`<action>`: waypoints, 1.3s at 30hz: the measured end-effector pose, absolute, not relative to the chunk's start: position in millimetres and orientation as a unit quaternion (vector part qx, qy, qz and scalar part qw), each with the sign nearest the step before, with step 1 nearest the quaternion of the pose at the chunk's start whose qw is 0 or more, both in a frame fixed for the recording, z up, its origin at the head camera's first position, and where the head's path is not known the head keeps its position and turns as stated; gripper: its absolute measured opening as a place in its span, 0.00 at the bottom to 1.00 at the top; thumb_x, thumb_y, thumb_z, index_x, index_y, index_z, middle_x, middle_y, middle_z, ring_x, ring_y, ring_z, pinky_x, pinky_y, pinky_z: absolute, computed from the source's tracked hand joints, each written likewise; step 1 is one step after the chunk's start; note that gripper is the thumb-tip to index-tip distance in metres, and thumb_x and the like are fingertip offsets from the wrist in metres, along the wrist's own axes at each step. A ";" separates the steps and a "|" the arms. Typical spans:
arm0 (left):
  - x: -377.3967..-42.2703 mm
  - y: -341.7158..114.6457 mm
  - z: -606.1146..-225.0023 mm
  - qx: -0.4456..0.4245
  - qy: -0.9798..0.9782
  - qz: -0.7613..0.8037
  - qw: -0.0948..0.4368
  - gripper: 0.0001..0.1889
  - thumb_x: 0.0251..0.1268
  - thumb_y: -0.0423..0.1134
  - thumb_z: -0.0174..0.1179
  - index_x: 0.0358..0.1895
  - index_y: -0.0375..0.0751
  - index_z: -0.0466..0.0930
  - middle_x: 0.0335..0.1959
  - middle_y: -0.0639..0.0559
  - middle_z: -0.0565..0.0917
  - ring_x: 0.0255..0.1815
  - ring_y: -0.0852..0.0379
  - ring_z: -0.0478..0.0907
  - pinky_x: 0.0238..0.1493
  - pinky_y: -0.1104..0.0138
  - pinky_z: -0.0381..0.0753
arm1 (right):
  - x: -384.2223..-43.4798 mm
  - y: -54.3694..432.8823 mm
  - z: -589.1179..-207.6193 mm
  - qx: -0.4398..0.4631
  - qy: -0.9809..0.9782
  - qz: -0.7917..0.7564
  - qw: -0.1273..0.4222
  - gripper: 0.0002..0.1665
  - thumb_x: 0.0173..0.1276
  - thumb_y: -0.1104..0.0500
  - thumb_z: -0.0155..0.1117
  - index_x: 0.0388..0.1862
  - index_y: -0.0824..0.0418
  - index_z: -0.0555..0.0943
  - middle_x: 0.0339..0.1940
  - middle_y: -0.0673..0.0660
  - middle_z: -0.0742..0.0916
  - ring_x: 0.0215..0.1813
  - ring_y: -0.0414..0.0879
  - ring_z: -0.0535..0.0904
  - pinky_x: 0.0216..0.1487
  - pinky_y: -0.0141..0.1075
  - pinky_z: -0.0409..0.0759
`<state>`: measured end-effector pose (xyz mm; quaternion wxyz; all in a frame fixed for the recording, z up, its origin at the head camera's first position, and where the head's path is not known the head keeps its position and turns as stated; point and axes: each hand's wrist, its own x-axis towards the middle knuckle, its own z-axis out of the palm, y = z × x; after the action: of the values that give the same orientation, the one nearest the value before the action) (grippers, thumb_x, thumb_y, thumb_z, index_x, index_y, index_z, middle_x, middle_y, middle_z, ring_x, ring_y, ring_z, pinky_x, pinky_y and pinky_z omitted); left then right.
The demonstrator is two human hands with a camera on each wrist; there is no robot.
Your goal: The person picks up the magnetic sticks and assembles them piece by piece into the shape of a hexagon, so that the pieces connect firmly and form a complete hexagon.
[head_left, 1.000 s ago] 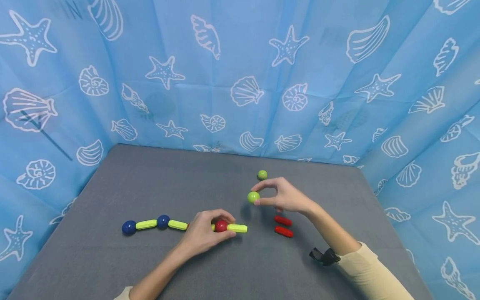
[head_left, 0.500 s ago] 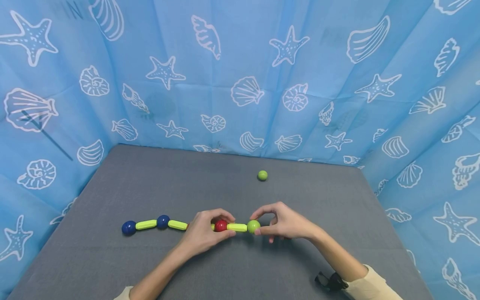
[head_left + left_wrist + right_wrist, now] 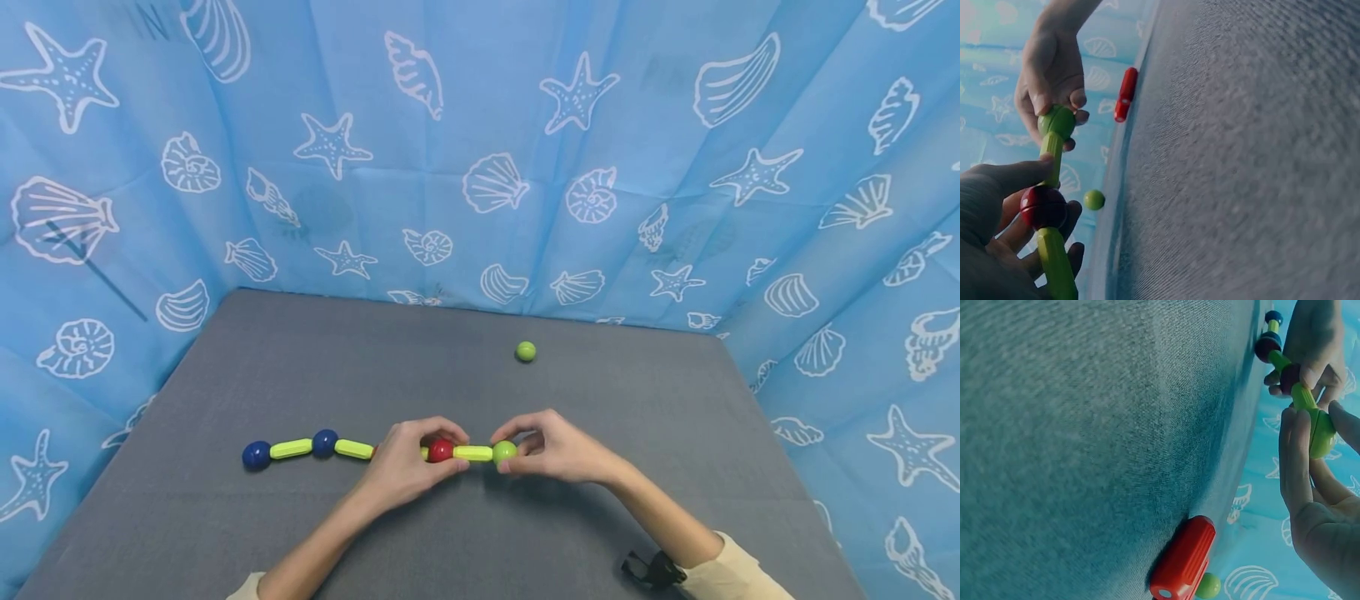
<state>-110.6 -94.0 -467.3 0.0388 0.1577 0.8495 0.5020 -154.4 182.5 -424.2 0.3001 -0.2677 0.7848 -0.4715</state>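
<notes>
Head view: a green ball [image 3: 505,452] is forming the right end of a chain [image 3: 353,449] of balls and rods that is running from side to side across a gray table [image 3: 337,358]. The right hand [image 3: 551,450] is pinching this ball between thumb and fingers, and the ball is touching the end of a yellow-green rod [image 3: 473,453]. At that rod's other end a red ball [image 3: 441,451] is sitting, and the left hand [image 3: 405,462] is clamping it, thumb on the near side and fingers curling behind, while hiding the next stretch of the chain. Further left, two blue balls [image 3: 325,442] are alternating with more yellow-green rods. Well apart, toward the back of the table, a loose green ball [image 3: 527,352] is resting. Both wrist views are showing two red rods [image 3: 1126,94] lying close together on the table. Near the cuff of a cream sleeve [image 3: 738,575], something black [image 3: 654,571] is showing at the right wrist. Behind everything, a blue curtain [image 3: 480,108] is hanging, patterned with white shells and starfish.
</notes>
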 end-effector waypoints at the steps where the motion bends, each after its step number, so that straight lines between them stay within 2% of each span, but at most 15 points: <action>1: -110.9 -95.2 -466.8 0.161 0.847 0.505 0.039 0.14 0.63 0.41 0.80 0.50 0.53 0.91 0.47 0.58 0.93 0.40 0.66 0.84 0.44 0.72 0.83 | -155.0 182.3 -424.7 -0.268 0.786 -0.471 0.296 0.21 0.75 0.60 0.73 0.62 0.69 0.85 0.52 0.65 0.91 0.42 0.46 0.91 0.44 0.31 0.88; 6: -114.0 -107.1 -461.0 0.183 0.821 0.539 0.046 0.15 0.67 0.40 0.77 0.55 0.49 0.90 0.51 0.51 0.94 0.48 0.59 0.90 0.55 0.64 0.90 | -158.4 183.6 -426.6 -0.273 0.789 -0.473 0.282 0.21 0.75 0.60 0.73 0.62 0.68 0.85 0.52 0.67 0.91 0.40 0.40 0.90 0.45 0.31 0.88; 10: -117.7 -120.8 -455.6 0.195 0.806 0.556 0.053 0.15 0.69 0.43 0.76 0.56 0.47 0.89 0.54 0.46 0.93 0.54 0.52 0.92 0.57 0.54 0.91 | -161.1 186.4 -427.4 -0.271 0.791 -0.470 0.281 0.21 0.75 0.60 0.73 0.62 0.68 0.85 0.53 0.67 0.91 0.40 0.41 0.89 0.46 0.31 0.87; 13: -120.1 -133.2 -452.6 0.202 0.805 0.556 0.054 0.15 0.69 0.44 0.76 0.56 0.49 0.89 0.54 0.45 0.93 0.55 0.49 0.91 0.56 0.58 0.91 | -162.9 188.9 -427.5 -0.273 0.794 -0.466 0.278 0.22 0.75 0.60 0.74 0.63 0.68 0.85 0.54 0.67 0.90 0.39 0.42 0.88 0.46 0.30 0.87; 18: -125.6 -162.0 -455.1 0.210 0.804 0.554 0.053 0.14 0.71 0.41 0.75 0.56 0.50 0.89 0.55 0.41 0.92 0.54 0.48 0.91 0.54 0.68 0.89 | -165.9 192.7 -427.8 -0.277 0.795 -0.465 0.274 0.23 0.74 0.60 0.74 0.64 0.68 0.85 0.56 0.67 0.90 0.41 0.39 0.88 0.47 0.29 0.86; 23: -129.3 -197.7 -457.0 0.205 0.827 0.521 0.042 0.13 0.72 0.42 0.74 0.57 0.50 0.88 0.55 0.41 0.92 0.54 0.50 0.91 0.55 0.65 0.89 | -168.4 196.0 -429.4 -0.278 0.791 -0.471 0.273 0.23 0.75 0.60 0.74 0.64 0.68 0.85 0.58 0.68 0.90 0.45 0.38 0.90 0.50 0.30 0.88; 28: -126.9 -233.9 -459.3 0.188 0.860 0.472 0.053 0.16 0.71 0.43 0.74 0.58 0.45 0.88 0.55 0.46 0.92 0.56 0.47 0.90 0.57 0.62 0.89 | -170.6 198.4 -430.1 -0.276 0.789 -0.476 0.272 0.23 0.75 0.60 0.73 0.64 0.70 0.84 0.59 0.69 0.89 0.45 0.38 0.91 0.50 0.31 0.88; 30: -124.4 -245.5 -462.0 0.177 0.868 0.459 0.067 0.17 0.71 0.44 0.75 0.59 0.44 0.88 0.55 0.47 0.92 0.56 0.49 0.90 0.55 0.63 0.89 | -171.2 199.0 -430.1 -0.277 0.789 -0.476 0.272 0.23 0.76 0.60 0.73 0.65 0.71 0.84 0.59 0.69 0.90 0.45 0.38 0.91 0.50 0.31 0.88; 34: -119.5 -259.5 -468.8 0.160 0.879 0.441 0.086 0.17 0.69 0.44 0.76 0.58 0.46 0.88 0.53 0.49 0.92 0.51 0.60 0.88 0.46 0.69 0.87 | -171.8 200.0 -430.2 -0.277 0.790 -0.475 0.270 0.24 0.75 0.60 0.73 0.65 0.70 0.84 0.59 0.69 0.90 0.45 0.38 0.91 0.51 0.31 0.88; 39: -113.3 -261.8 -471.1 0.145 0.892 0.420 0.080 0.18 0.65 0.45 0.79 0.55 0.48 0.89 0.48 0.53 0.92 0.44 0.68 0.84 0.42 0.70 0.83 | -171.8 200.6 -430.6 -0.277 0.792 -0.474 0.267 0.23 0.75 0.60 0.73 0.64 0.71 0.84 0.59 0.69 0.90 0.44 0.38 0.91 0.51 0.31 0.88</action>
<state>-113.3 -261.8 -471.1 0.0796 0.1454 0.8923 0.4199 -171.8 200.6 -430.6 0.2666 -0.2772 0.7920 -0.4741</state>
